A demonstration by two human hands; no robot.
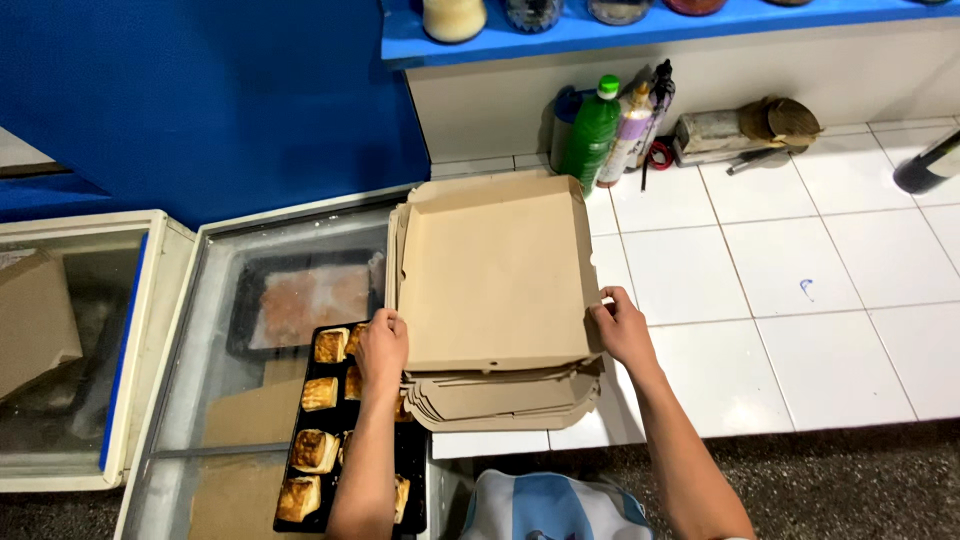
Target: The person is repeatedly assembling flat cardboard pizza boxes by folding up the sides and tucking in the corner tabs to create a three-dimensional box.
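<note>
At the centre of the frame, the left hand (382,347) and right hand (622,326) grip opposite edges of the top cardboard box (495,275), fingers curled, on a stack of boxes (500,398) beside a black pastry tray (330,440).

a black tray (412,470) of browned pastries (315,450) is lying on the freezer's glass lid (200,360), with a dark tray of pinkish frozen food (305,300) showing under the glass. a second freezer (70,340) is standing to the left, a brown carton (35,320) showing inside it. on the white tiled counter (850,270), a green bottle (590,135) and a pale spray bottle (628,135) are standing against the wall, near a wooden block (712,132). jars (453,18) are sitting on the blue shelf (600,32) above. a dark bottle (928,165) is lying at the right edge.
</note>
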